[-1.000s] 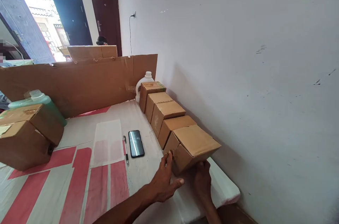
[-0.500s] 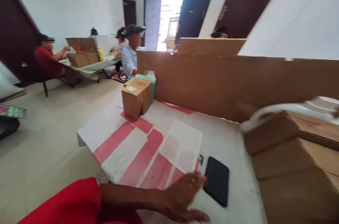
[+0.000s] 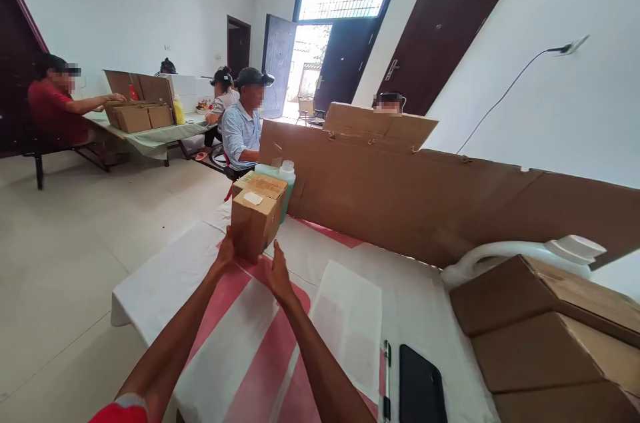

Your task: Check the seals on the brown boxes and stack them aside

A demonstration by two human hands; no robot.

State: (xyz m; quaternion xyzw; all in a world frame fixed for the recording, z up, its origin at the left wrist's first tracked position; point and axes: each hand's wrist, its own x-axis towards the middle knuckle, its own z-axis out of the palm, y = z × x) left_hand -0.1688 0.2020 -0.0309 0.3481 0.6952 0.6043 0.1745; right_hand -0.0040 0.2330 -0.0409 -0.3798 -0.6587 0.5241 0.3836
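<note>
- Both hands are reaching out to the box [image 3: 256, 215] sitting near the tabletop's [image 3: 165, 270] far left corner.
- Left hand [image 3: 226, 253] is pressing its left side, right hand [image 3: 277, 272] is open at the near right corner, barely touching.
- Green bottle [image 3: 286, 176] is standing right behind it, phone [image 3: 421, 391] and pen [image 3: 387, 376] are lying by the near edge.

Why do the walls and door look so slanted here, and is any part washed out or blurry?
Head view: the wide lens bends and tilts the brown door and wall; daylight washes out the open doorway; faces are blurred; both hands and the small box look sharp.
</note>
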